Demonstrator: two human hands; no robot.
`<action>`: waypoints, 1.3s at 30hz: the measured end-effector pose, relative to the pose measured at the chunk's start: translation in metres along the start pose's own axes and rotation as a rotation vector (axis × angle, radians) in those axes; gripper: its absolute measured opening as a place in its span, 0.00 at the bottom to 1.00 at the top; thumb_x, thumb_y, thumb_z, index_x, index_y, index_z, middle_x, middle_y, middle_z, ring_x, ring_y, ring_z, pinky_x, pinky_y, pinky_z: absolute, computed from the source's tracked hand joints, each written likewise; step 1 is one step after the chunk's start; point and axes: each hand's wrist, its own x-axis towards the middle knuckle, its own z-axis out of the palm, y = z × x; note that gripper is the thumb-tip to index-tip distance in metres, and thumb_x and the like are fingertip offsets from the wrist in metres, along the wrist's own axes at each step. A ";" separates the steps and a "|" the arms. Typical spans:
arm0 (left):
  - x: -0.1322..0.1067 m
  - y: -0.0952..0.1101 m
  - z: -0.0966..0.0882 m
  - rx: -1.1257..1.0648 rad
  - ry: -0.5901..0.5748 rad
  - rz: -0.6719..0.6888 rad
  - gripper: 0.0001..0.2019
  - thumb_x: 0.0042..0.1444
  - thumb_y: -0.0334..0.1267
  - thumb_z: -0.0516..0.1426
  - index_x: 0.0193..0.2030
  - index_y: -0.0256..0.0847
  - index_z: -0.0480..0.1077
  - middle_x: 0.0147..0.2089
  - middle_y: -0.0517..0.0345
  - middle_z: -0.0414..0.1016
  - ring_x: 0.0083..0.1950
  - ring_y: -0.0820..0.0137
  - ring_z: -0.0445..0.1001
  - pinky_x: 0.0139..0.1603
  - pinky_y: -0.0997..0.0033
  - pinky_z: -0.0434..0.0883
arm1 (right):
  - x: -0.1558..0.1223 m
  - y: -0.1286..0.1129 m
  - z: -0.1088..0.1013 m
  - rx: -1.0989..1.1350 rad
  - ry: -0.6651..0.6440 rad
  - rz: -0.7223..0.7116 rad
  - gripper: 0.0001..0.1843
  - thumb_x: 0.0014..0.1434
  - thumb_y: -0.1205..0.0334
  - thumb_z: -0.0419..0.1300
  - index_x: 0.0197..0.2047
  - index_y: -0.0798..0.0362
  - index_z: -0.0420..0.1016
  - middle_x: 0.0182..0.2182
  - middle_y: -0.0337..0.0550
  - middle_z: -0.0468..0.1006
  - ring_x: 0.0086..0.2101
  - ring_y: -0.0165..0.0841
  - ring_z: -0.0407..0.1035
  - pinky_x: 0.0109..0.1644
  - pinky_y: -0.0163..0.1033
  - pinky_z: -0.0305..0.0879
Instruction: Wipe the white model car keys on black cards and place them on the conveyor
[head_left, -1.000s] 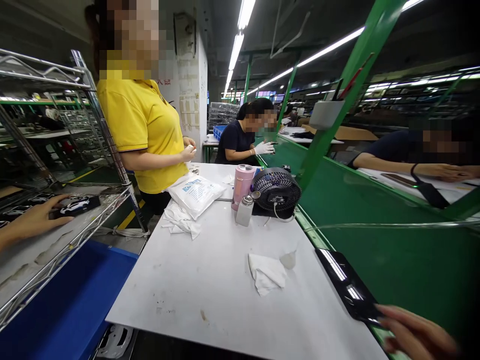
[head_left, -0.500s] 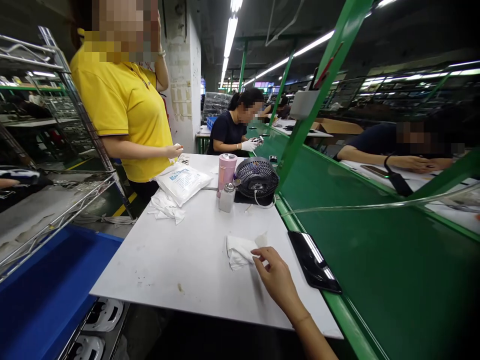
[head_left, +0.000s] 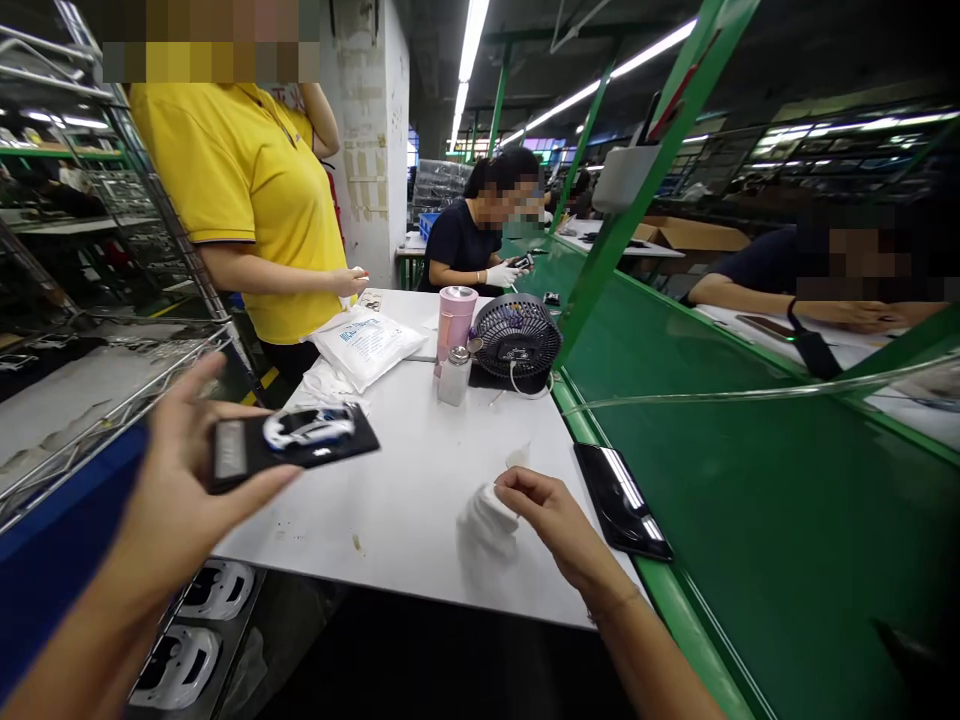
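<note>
My left hand (head_left: 180,480) grips a model car (head_left: 309,428) on a flat black base (head_left: 259,465), held up over the table's left side. The car is white with dark windows, slightly blurred. My right hand (head_left: 551,520) pinches a white cloth (head_left: 489,525) between thumb and fingers, lifting it off the white table (head_left: 397,490). A small thin scrap (head_left: 519,455) lies just beyond the cloth. To the right of my right hand lies a black phone (head_left: 622,500).
A pink tumbler (head_left: 455,325), a small bottle (head_left: 454,378), a black fan (head_left: 517,345) and a white packet (head_left: 366,345) stand or lie farther back. A wire rack (head_left: 161,215) borders the left, a green conveyor belt (head_left: 750,520) the right. Co-workers are ahead and right.
My left hand has come into view from the left holding the model car. My right hand has closed on the cloth and raised it. The head view has shifted slightly.
</note>
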 end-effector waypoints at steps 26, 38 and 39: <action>0.000 -0.080 0.030 -0.797 -0.079 -0.759 0.32 0.47 0.44 0.60 0.60 0.52 0.56 0.47 0.53 0.74 0.43 0.64 0.73 0.41 0.67 0.70 | 0.218 -0.020 -0.002 -0.571 0.316 -0.042 0.12 0.62 0.60 0.56 0.47 0.57 0.68 0.46 0.46 0.68 0.43 0.37 0.66 0.46 0.47 0.66; -0.001 -0.087 0.038 -0.877 -0.028 -0.826 0.31 0.42 0.45 0.63 0.55 0.46 0.62 0.45 0.51 0.75 0.39 0.63 0.75 0.38 0.64 0.71 | 0.213 -0.016 0.002 -0.923 0.283 -0.010 0.13 0.63 0.59 0.54 0.49 0.56 0.67 0.46 0.46 0.68 0.40 0.35 0.67 0.43 0.44 0.67; -0.001 -0.086 0.038 -0.874 -0.030 -0.821 0.31 0.42 0.45 0.63 0.55 0.46 0.62 0.45 0.50 0.75 0.38 0.62 0.75 0.38 0.63 0.71 | 0.213 -0.017 0.001 -0.926 0.278 -0.010 0.13 0.63 0.59 0.54 0.49 0.56 0.67 0.46 0.46 0.68 0.40 0.35 0.67 0.43 0.44 0.67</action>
